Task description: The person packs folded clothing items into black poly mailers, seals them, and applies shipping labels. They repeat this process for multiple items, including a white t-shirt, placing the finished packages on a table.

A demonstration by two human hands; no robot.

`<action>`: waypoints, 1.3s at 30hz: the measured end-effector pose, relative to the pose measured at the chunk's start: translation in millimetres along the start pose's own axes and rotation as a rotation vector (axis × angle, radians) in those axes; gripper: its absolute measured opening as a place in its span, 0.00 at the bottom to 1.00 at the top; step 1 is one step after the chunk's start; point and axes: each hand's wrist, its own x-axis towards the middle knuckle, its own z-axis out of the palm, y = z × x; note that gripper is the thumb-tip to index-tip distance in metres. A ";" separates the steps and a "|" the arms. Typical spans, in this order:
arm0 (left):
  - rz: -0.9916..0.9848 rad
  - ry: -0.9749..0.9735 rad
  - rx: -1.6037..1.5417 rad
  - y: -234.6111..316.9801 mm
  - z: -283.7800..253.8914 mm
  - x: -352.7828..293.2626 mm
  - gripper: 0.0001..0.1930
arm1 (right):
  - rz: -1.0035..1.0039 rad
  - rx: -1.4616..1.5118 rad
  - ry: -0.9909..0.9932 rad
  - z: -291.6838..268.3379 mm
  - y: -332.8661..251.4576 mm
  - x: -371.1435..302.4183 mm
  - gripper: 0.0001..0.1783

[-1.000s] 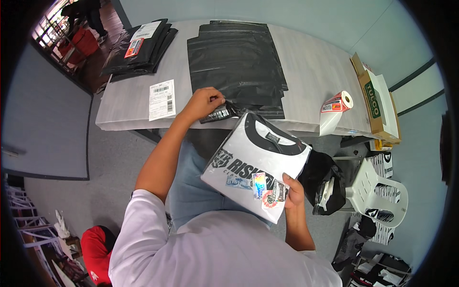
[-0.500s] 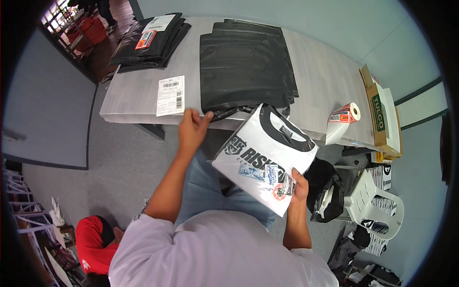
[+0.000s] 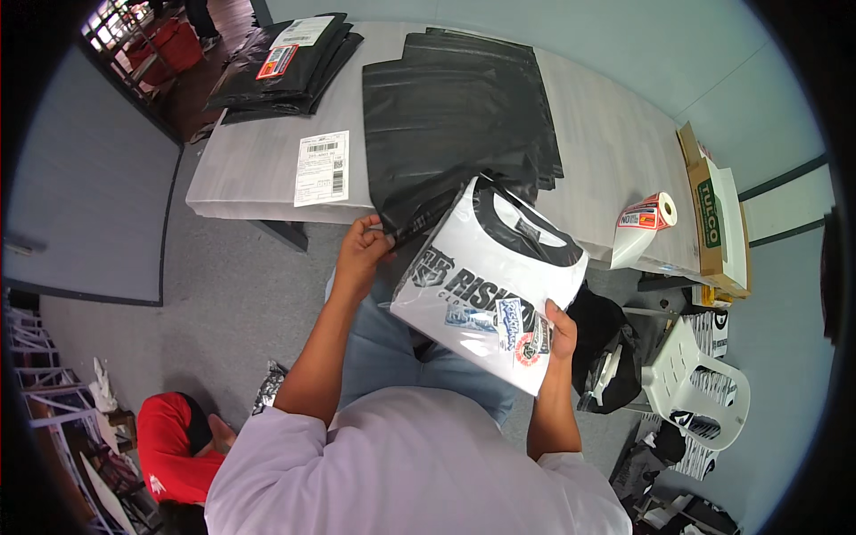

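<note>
A person in a pale lilac shirt (image 3: 410, 473) and faded blue jeans (image 3: 370, 348) works at a long, grey wood-grain bench (image 3: 606, 116), a packaged garment in one hand and black plastic in the other. The right hand (image 3: 560, 332) grasps the lower right corner of a folded white T-shirt with a black collar, sealed in clear film (image 3: 499, 290), its thumb pressed on the front and the other fingers hidden behind. The shirt is tilted in front of the bench's near edge, its upper end overlapping the black plastic in this view; whether it reaches inside cannot be told. The left hand (image 3: 361, 257) has its fingers pinched on the near corner of a flat black plastic mailing bag (image 3: 419, 201), which hangs over the bench edge from a layered stack of matching black bags (image 3: 446, 107).

Left of the stack lies a white rectangular printed label (image 3: 322, 168), with a pile of glossy black parcels (image 3: 312, 67) beyond. To the right stand a roll of red-and-white stickers (image 3: 649, 216), its strip trailing to the edge, and an open brown cardboard box (image 3: 713, 236). A white plastic armchair (image 3: 694, 392) stands on the right; at lower left, another person in red (image 3: 169, 446) sits low, near the floor.
</note>
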 end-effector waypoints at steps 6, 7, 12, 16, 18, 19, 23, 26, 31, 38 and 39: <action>-0.004 -0.076 -0.063 -6.2 -20.3 -2.4 0.16 | 0.098 0.033 0.001 -16.5 3.9 11.8 0.28; -0.002 -0.087 -0.044 -5.4 -23.3 -1.0 0.16 | 0.070 -0.014 0.004 -14.0 6.6 10.7 0.27; 0.014 -0.120 0.068 4.4 -17.8 0.3 0.15 | 0.080 -0.063 0.018 -10.8 7.0 5.1 0.27; -0.002 -0.116 0.053 1.5 -31.1 4.6 0.14 | 0.090 -0.092 0.012 -7.3 5.4 4.3 0.29; -0.045 -0.137 0.055 3.2 -35.8 4.3 0.15 | 0.099 -0.121 0.014 -0.6 3.6 1.8 0.29; -0.084 -0.162 0.072 7.1 -36.5 2.8 0.16 | 0.094 -0.142 0.032 -2.6 3.1 2.7 0.29; -0.141 -0.289 0.018 6.1 -41.6 -3.1 0.17 | 0.111 -0.098 0.027 -21.3 4.7 20.5 0.28; -0.174 -0.216 0.041 15.5 -23.5 -16.1 0.12 | 0.133 0.027 -0.035 -25.1 3.9 35.0 0.26; -0.170 -0.207 0.031 -3.4 -24.9 -24.7 0.09 | -0.024 -0.094 0.049 -7.4 11.7 47.1 0.24; -0.090 -0.100 -0.187 -15.2 -28.4 -29.8 0.07 | -0.046 -0.125 0.063 -9.4 18.6 50.4 0.25; -0.087 -0.085 -0.210 -15.3 -29.0 -31.6 0.07 | -0.040 -0.121 0.063 -10.2 18.7 49.3 0.26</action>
